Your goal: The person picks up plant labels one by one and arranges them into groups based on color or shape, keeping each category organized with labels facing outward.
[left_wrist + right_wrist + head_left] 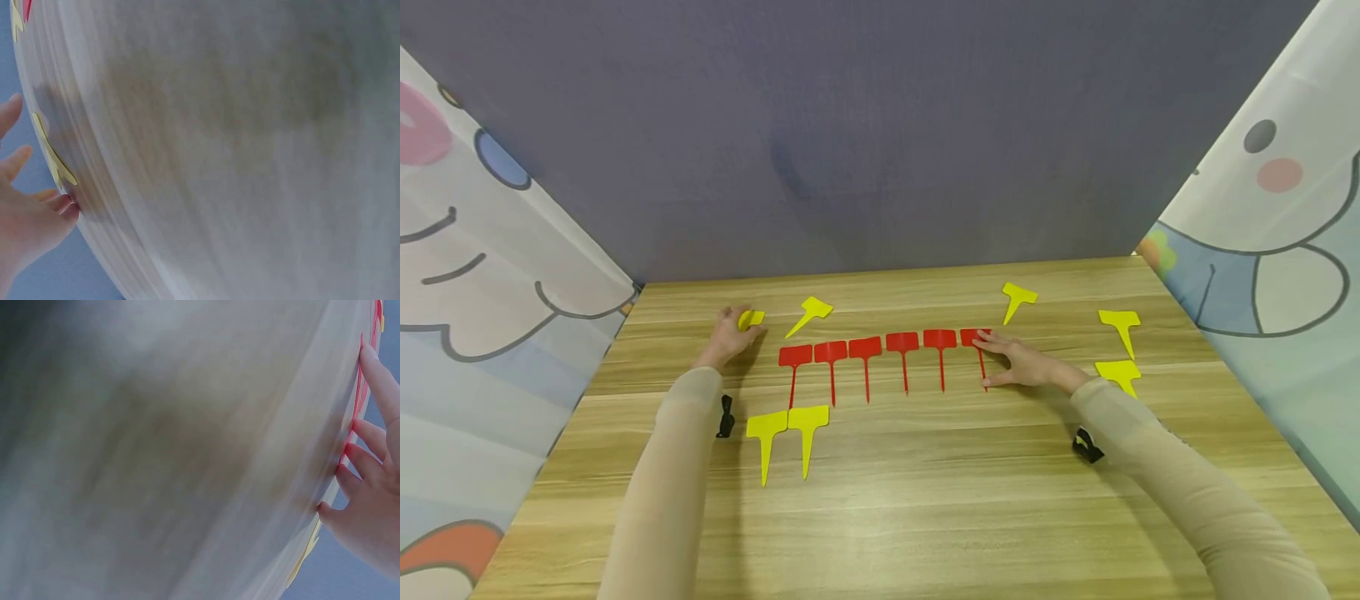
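Note:
Several red T-shaped tags [902,342] lie in a row across the table's middle, stems toward the person. The right hand [1026,362] rests with spread fingers on the rightmost red tag [968,337]; in the right wrist view the fingertips of that hand [369,487] touch its edge. At the upper left, the left hand [728,337] is at a yellow tag [756,318], fingers at its head. The left wrist view shows this yellow tag [55,159] beside the fingertips of the left hand [37,219], thumb apart; whether they touch it is unclear.
Two yellow tags [808,418] lie below the row's left end. Another yellow tag [812,308] is above it, one more [1019,293] at upper right. Two yellow tags [1118,320] lie at far right. Black clips [726,417] are by both forearms. A grey panel stands behind the table [887,517].

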The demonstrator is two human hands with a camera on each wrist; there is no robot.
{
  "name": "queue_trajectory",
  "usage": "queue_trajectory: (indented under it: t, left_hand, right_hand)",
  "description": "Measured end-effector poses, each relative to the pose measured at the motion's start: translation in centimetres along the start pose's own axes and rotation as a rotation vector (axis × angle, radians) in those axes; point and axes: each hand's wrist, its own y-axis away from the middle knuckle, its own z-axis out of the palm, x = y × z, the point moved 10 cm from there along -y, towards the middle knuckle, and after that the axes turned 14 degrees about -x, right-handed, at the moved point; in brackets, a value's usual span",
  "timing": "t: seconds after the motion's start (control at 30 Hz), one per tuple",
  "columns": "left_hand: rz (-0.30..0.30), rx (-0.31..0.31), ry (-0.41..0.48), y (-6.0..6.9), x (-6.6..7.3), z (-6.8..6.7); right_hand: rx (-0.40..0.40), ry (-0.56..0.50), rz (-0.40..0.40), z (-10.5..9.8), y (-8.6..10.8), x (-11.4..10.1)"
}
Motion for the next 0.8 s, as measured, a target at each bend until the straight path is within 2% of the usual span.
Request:
queue_trajectory:
  t: [0.13,0.3,0.57,0.8]
  left_hand:
    - [-0.045,-0.046,-0.092,-0.1,-0.2,0.4]
    - [-0.060,-0.051,-0.158,-0.1,-0.1,0.6]
    - [-0.029,0.029,-0.128,0.0,0.1,0.1]
    - [0.016,0.134,-0.157,0.5,0.9,-0.6]
  right_hand:
    - [0.001,0.008,0.001,0.0,0.0,0.0]
    - [0.006,0.017,-0.005,-0.1,0.0,-0.1]
    - [0.009,0.018,-0.003,-0.2,0.0,-0.2]
    - [0.009,0.015,-0.004,-0.2,0.0,-0.2]
